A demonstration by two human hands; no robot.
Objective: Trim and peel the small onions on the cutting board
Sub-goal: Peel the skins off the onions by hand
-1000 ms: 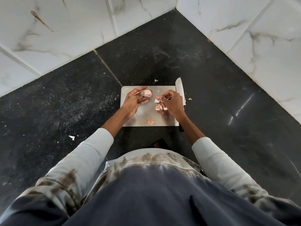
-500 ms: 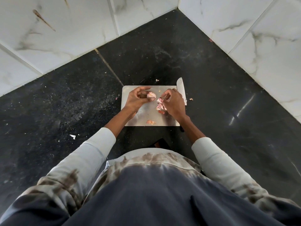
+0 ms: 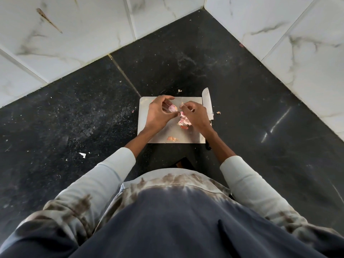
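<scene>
Peel scraps [image 3: 184, 121] heaped mid cutting board [image 3: 168, 132], under my right hand [image 3: 195, 116]. Left hand [image 3: 158, 113] grips small onion [image 3: 172, 108] over board's far half; right pinches its skin. Risk: slick onion slipping onto tabletop [image 3: 93, 118]; knife [image 3: 207, 102] along board's right edge could get knocked.

Small onion [image 3: 172, 108], pale pink and glossy, largely peeled, held above the far half of the cutting board [image 3: 193, 135] between the curled fingers of the left hand [image 3: 158, 116], with the fingertips of the right hand [image 3: 195, 116] pinching at its right side. Cutting board: pale rectangular slab with rounded corners, lying flat on the dark bench. Heap of pink and white onion pieces and skins [image 3: 183, 121] on the board near its middle; single brownish scrap of skin [image 3: 172, 139] near the front edge
</scene>
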